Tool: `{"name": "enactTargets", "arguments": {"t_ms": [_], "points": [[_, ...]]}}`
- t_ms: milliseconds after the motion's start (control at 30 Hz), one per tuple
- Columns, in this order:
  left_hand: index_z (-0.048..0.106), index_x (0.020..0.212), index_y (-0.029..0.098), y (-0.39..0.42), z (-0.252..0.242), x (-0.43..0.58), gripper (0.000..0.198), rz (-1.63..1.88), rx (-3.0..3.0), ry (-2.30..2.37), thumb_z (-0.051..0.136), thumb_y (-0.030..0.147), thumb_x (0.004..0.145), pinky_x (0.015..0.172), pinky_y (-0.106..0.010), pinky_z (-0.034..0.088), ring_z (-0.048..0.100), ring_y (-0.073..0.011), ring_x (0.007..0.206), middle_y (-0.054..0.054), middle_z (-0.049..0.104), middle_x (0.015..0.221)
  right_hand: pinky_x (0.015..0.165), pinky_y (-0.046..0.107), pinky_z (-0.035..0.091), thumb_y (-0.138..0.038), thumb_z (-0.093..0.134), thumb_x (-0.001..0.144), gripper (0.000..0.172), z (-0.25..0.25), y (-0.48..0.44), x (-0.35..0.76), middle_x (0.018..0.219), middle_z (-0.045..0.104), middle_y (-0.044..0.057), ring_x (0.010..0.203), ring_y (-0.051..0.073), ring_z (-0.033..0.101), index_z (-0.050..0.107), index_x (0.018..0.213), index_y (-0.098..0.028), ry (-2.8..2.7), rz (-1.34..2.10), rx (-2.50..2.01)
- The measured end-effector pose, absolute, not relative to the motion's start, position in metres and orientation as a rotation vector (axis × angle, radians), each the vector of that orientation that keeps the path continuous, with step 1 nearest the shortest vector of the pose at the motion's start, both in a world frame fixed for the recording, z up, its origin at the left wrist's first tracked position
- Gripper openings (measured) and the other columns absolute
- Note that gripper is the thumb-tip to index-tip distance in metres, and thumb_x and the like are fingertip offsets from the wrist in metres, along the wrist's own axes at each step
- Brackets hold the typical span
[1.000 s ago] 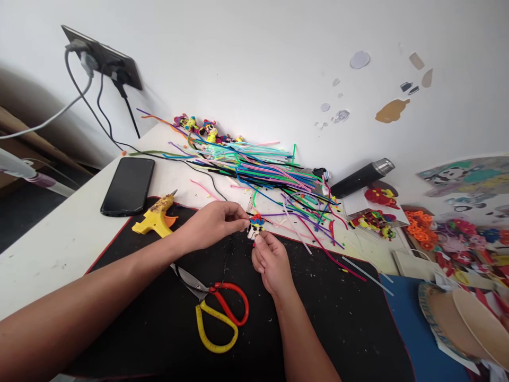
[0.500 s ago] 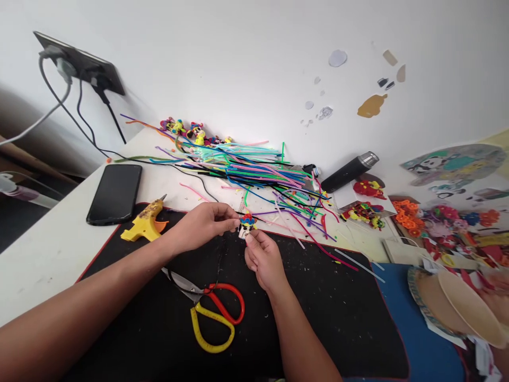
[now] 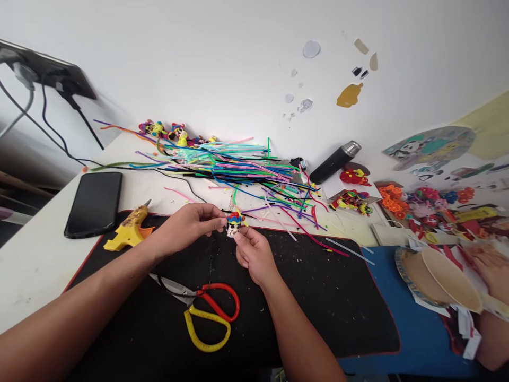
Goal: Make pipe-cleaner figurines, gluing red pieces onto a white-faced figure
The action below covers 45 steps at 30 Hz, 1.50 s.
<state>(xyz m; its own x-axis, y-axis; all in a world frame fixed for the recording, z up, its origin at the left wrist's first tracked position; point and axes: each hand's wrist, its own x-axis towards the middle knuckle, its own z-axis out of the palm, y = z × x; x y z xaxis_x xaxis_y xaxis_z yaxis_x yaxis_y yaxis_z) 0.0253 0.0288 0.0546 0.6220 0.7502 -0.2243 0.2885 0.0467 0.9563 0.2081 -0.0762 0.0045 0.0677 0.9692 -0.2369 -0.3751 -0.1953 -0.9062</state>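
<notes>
A small pipe-cleaner figure head (image 3: 234,225) with a white face, dark eye marks and a blue, red and yellow headdress is held up over the black mat (image 3: 318,297). My right hand (image 3: 256,254) pinches its lower right side between thumb and fingers. At its left edge, the thumb and fingertips of my left hand (image 3: 193,225) are closed on it. Below my hands lie scissors (image 3: 193,297) with one red and one yellow handle loop, a black cord across them. A yellow glue gun (image 3: 129,231) rests beyond my left forearm.
Behind the mat is a pile of coloured pipe cleaners (image 3: 238,164). A black phone (image 3: 94,204) lies at the left, a black flask (image 3: 336,162) leans at the back. Finished figures (image 3: 352,201) stand right of it. Another person's hand (image 3: 487,265) is near a round fan-like piece (image 3: 451,278).
The whole view has swung slightly right, so things sit further left in the picture. Both hands keep hold of the figure head, with hardly any change in grip. More of the other person's arm shows.
</notes>
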Motion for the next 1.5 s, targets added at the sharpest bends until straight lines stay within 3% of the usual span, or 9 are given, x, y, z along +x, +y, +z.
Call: {"name": "enactTargets", "arguments": {"t_ms": [167, 300, 467, 800, 1167, 1500], "points": [[0.076, 0.087, 0.020, 0.029, 0.059, 0.027, 0.054, 0.431, 1.535, 0.907, 0.079, 0.073, 0.076, 0.066, -0.027, 0.048, 0.061, -0.0181, 0.069, -0.003, 0.075, 0.081, 0.036, 0.021, 0.016, -0.054, 0.085, 0.084, 0.040, 0.005, -0.076, 0.208, 0.049, 0.033, -0.015, 0.036, 0.004, 0.025, 0.065, 0.088, -0.020, -0.738, 1.434, -1.135], [0.076, 0.086, 0.019, 0.030, 0.055, 0.025, 0.058, 0.429, 1.589, 0.885, 0.070, 0.077, 0.083, 0.063, -0.026, 0.045, 0.059, -0.0172, 0.068, -0.004, 0.074, 0.083, 0.036, 0.020, 0.016, -0.054, 0.085, 0.084, 0.041, 0.005, -0.076, 0.208, 0.048, 0.032, -0.016, 0.036, 0.004, 0.024, 0.065, 0.088, -0.019, -0.741, 1.435, -1.124], [0.076, 0.082, 0.019, 0.031, 0.051, 0.024, 0.064, 0.413, 1.607, 0.927, 0.060, 0.080, 0.089, 0.056, -0.026, 0.038, 0.055, -0.0171, 0.064, -0.003, 0.066, 0.069, 0.036, 0.020, 0.016, -0.054, 0.084, 0.084, 0.040, 0.003, -0.075, 0.208, 0.047, 0.032, -0.016, 0.036, 0.004, 0.024, 0.065, 0.089, -0.019, -0.733, 1.424, -1.118], [0.077, 0.083, 0.018, 0.034, 0.040, 0.024, 0.070, 0.419, 1.579, 0.931, 0.055, 0.084, 0.090, 0.059, -0.028, 0.041, 0.057, -0.0184, 0.068, -0.008, 0.075, 0.082, 0.035, 0.020, 0.016, -0.056, 0.087, 0.080, 0.044, 0.000, -0.075, 0.208, 0.047, 0.033, -0.016, 0.036, 0.004, 0.025, 0.065, 0.092, -0.018, -0.687, 1.399, -1.132], [0.074, 0.086, 0.019, 0.035, 0.040, 0.023, 0.053, 0.337, 1.541, 0.853, 0.071, 0.073, 0.085, 0.059, -0.026, 0.040, 0.056, -0.0163, 0.069, -0.004, 0.073, 0.084, 0.035, 0.020, 0.017, -0.057, 0.087, 0.079, 0.046, -0.002, -0.073, 0.207, 0.047, 0.035, -0.016, 0.035, 0.004, 0.025, 0.063, 0.091, -0.019, -0.677, 1.394, -1.126], [0.074, 0.084, 0.020, 0.035, 0.041, 0.024, 0.050, 0.362, 1.520, 0.849, 0.074, 0.069, 0.083, 0.060, -0.028, 0.040, 0.056, -0.0169, 0.069, -0.003, 0.072, 0.083, 0.035, 0.020, 0.016, -0.059, 0.084, 0.081, 0.046, -0.003, -0.073, 0.205, 0.046, 0.034, -0.016, 0.035, 0.004, 0.025, 0.064, 0.091, -0.019, -0.726, 1.380, -1.134]]}}
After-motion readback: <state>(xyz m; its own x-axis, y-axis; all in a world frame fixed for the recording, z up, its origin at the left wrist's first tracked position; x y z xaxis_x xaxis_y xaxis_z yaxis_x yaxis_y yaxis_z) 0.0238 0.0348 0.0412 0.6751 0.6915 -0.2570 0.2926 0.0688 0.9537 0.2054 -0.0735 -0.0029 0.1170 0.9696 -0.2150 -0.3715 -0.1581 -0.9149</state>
